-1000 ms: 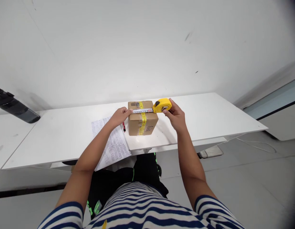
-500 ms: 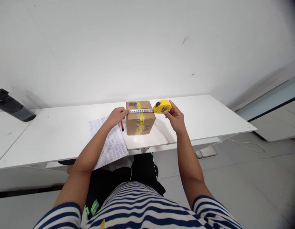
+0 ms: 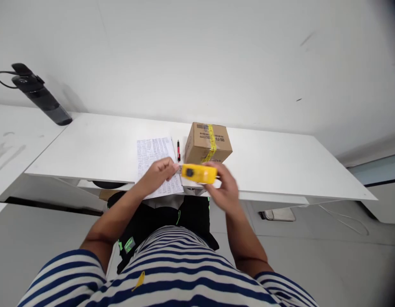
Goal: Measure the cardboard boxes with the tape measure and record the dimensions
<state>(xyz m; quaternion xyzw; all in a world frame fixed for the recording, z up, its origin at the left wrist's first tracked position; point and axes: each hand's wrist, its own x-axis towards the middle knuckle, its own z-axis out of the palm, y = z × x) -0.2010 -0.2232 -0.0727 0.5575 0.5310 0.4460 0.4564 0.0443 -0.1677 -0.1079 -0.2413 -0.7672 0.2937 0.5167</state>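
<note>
My right hand [image 3: 225,187] is closed around a yellow tape measure [image 3: 200,173], held in front of the box near the table's front edge. At its left end, my left hand [image 3: 160,172] pinches the short bit of metal tape that sticks out of the case. The cardboard box [image 3: 203,143], wrapped with yellow printed tape, sits on the white table just behind the tape measure. Left of the box lie a red and black pen [image 3: 178,150] and a sheet of handwritten paper [image 3: 152,153], partly covered by my left hand.
A black bottle [image 3: 44,100] with a loop on its lid stands at the back left of the white table [image 3: 274,162], near the wall. Below the table, a flat pale object [image 3: 278,214] and a cable [image 3: 344,217] lie on the floor at the right.
Both hands have come off the box toward my body with the tape measure. The tape is now mostly drawn into its case. The view has shifted, showing more of the bottle.
</note>
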